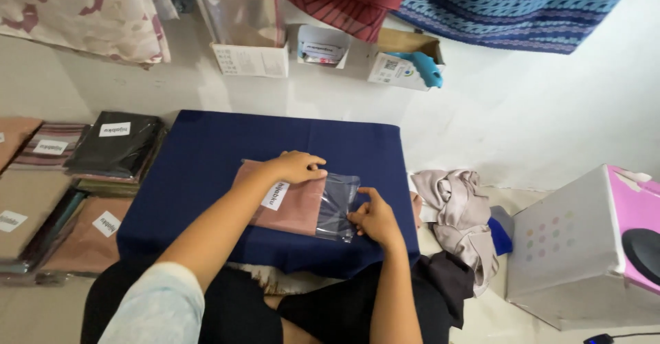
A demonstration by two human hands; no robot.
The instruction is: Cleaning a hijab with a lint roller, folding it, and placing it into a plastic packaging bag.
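Dark-clothed knees sit nearest, under a navy board (206, 179). On it lies a folded brown cloth (292, 210), almost wholly inside a clear plastic sleeve (337, 206). Left hand (299, 166) presses flat, fingers spread, on the cloth's far edge; right hand (375, 219) pinches the sleeve's open right end, not yet sealed. Bagged cloths (113, 144) are stacked left.

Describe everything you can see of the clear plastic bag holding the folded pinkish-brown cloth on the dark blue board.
The clear plastic bag holding folded pinkish-brown cloth lies flat on the dark blue cloth-covered board. It is glossy and see-through, with a white label on top. Its right end is empty and shows the blue beneath. The left hand presses on its top edge; the right hand grips the empty end.
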